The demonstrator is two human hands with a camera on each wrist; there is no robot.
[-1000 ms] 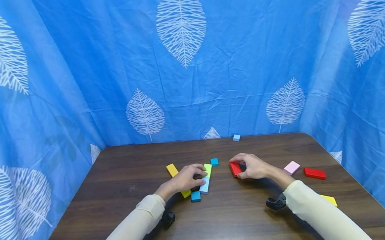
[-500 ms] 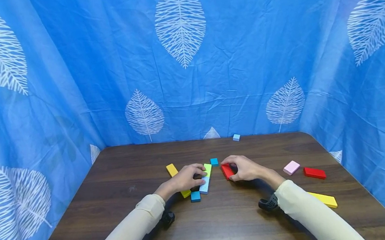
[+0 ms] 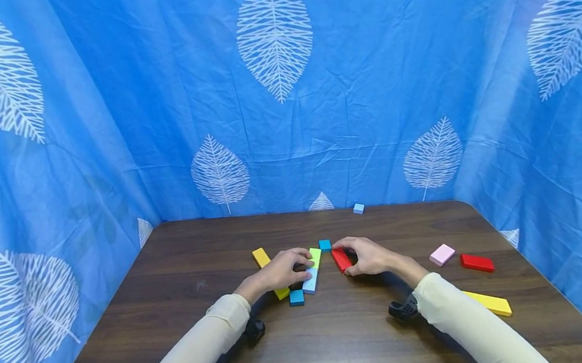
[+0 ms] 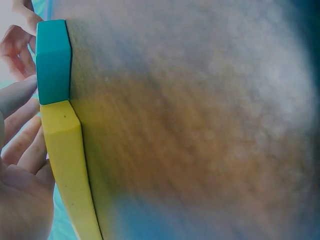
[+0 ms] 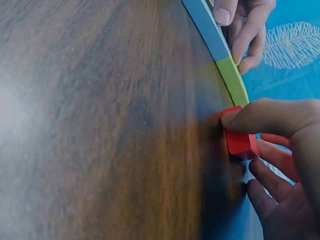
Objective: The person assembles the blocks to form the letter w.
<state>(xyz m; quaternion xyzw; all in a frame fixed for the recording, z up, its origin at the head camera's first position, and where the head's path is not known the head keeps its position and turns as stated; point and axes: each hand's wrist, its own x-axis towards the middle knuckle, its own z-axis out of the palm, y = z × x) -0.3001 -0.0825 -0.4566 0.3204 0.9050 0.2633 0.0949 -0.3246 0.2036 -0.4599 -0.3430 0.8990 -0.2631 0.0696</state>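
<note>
I've got a brown wood-grain table (image 3: 319,350) in head view. L hand (image 3: 283,269) is half-spread, fingers loosely bent, thumb on a light-blue block (image 3: 310,283), fingertips at the lime-green block (image 3: 315,256) set end to end w/ it. R hand (image 3: 368,254) is pinching a red block (image 3: 341,260) btwn thumb & fingers. I see the red one btwn both hands, just R of the lime, apart from it; far teal block (image 3: 325,245) is adj., can't tell if touching.
</note>
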